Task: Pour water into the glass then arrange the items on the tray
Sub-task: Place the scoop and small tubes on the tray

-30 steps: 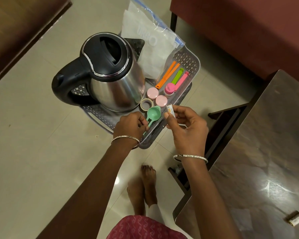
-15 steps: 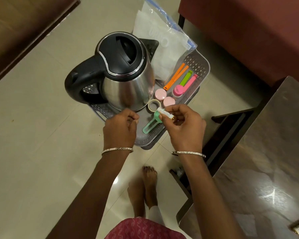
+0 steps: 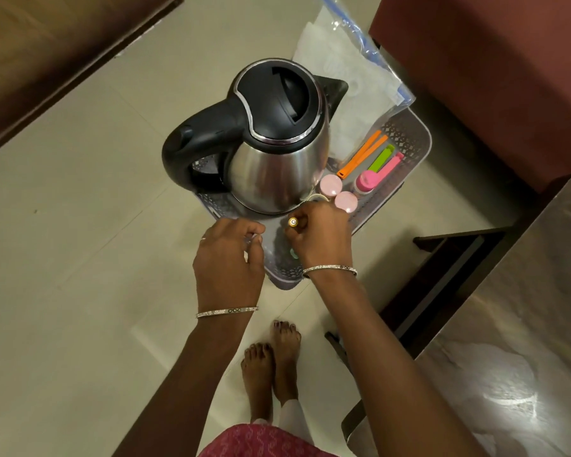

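Right hand (image 3: 320,235) has moved in over the near end of the tray (image 3: 419,150) since the last frame. Its small tube (image 3: 293,222) now points end-on at the camera. Left hand (image 3: 228,258) has slid off the green spoon (image 3: 293,253), which is now just a sliver under the right hand.

- Tray: grey perforated plastic, under and beyond both hands.
- Kettle (image 3: 277,166): steel, lid shut, just beyond both hands, black handle out past the left hand. Probably heavy, so lift by the handle only.
- Zip bag (image 3: 353,77): far end, well beyond the right hand. Limp and slippery.
- Orange clip (image 3: 363,153), green clip (image 3: 381,158), pink clip (image 3: 381,174): side by side, beyond the right hand.
- Two pink caps (image 3: 331,184) and the tape roll (image 3: 317,197): just past the right-hand fingertips.
- No glass in view.

Hands: the right hand pinches the tube between curled fingers. The left hand's fingers are curled at the near rim, but I can't tell whether they grip it.

Tube looks light, stiff and smooth, so it will likely roll. Hold it mid-barrel and lay it flat against the caps or the tray wall.
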A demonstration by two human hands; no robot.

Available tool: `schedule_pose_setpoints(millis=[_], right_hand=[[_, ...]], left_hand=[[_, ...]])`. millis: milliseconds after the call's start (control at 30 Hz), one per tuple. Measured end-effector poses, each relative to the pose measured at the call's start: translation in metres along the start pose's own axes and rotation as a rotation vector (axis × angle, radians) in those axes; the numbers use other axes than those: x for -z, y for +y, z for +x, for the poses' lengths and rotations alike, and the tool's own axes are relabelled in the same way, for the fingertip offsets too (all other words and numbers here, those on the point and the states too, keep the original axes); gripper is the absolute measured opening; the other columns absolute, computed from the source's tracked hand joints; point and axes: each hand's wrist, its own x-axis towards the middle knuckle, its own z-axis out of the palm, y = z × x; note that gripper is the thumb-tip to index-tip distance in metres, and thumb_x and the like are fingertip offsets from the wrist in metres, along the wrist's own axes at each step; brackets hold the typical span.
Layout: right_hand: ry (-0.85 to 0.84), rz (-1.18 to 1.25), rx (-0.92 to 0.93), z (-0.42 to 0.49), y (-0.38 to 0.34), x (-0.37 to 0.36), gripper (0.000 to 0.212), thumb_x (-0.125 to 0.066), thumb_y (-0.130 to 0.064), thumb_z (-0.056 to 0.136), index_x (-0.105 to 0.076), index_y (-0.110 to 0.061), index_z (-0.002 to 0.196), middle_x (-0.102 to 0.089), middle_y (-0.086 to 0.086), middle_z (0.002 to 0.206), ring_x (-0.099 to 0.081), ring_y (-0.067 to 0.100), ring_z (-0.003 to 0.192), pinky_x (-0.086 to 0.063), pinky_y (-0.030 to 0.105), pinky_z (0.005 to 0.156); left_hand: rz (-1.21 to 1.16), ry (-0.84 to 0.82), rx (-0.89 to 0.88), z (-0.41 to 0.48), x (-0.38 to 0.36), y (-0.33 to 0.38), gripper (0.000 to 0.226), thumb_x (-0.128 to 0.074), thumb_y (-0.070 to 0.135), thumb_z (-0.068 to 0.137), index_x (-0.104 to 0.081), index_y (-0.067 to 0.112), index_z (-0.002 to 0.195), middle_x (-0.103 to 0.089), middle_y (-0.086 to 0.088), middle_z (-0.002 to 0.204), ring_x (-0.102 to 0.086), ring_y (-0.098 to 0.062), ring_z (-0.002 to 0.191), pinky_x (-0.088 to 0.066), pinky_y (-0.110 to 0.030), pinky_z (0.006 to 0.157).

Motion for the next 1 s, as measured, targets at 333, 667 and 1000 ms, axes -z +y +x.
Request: schedule_pose_setpoints(millis=[333, 667, 1000], right_hand=[[0.002, -0.052, -0.011, 0.005, 0.003, -0.011, 0.018, -0.060, -0.022, 0.085, -0.072, -0.014, 0.095, -0.069, 0.012, 0.098, -0.064, 0.037, 0.090, -0.047, 0.035, 0.069], [0.039, -0.074, 0.020, 0.004, 0.005, -0.014, 0.017, -0.062, -0.020, 0.086, -0.070, -0.012, 0.100, -0.068, 0.013, 0.101, -0.063, 0.039, 0.091, -0.043, 0.035, 0.068], [0.023, -0.071, 0.023, 0.004, 0.005, -0.015, 0.017, -0.063, -0.024, 0.087, -0.068, -0.011, 0.097, -0.068, 0.014, 0.097, -0.063, 0.039, 0.089, -0.046, 0.035, 0.071]], left_hand=[[-0.042, -0.035, 0.051, 0.009, 0.002, -0.004, 0.011, -0.069, 0.009, 0.081, -0.072, 0.014, 0.091, -0.069, -0.002, 0.090, -0.061, -0.022, 0.069, -0.053, -0.035, 0.071], [-0.036, -0.067, 0.086, 0.005, -0.006, -0.011, 0.012, -0.069, 0.006, 0.081, -0.073, 0.013, 0.090, -0.069, -0.004, 0.093, -0.063, -0.022, 0.074, -0.054, -0.035, 0.074], [-0.014, -0.088, 0.105, 0.003, -0.008, -0.011, 0.016, -0.068, 0.012, 0.085, -0.072, 0.012, 0.101, -0.068, -0.009, 0.103, -0.065, -0.025, 0.086, -0.056, -0.044, 0.079]])
